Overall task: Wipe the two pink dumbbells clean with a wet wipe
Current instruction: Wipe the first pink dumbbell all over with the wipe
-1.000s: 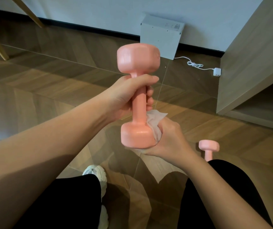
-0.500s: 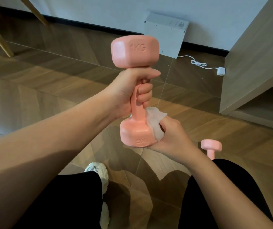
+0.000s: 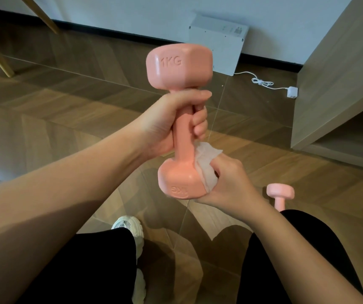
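My left fingers (image 3: 199, 126) are curled tight round the handle of the dumbbell (image 3: 176, 66), thumb laid across the top of the fist just under the upper head. That way the left hand (image 3: 167, 128) carries the whole weight and holds it upright in front of me, with the lower head free.

My right hand (image 3: 231, 185) is bunched on the wipe (image 3: 205, 165), pressing it against the right side of that lower head. A loose corner of the sheet sticks up beside the handle. Most of my right fingers are hidden behind the head, so I can't say how far they wrap under it.

I judge I'm working on the lower head's sides, and gripping high is what lets the wipe reach them. The handle under my left palm is covered, so I'd guess it is not yet wiped.

The second dumbbell (image 3: 279, 193) stands on end on the floor (image 3: 66, 119), just past my right knee (image 3: 308, 238) and well apart from both hands. Upright like that, it can't roll.
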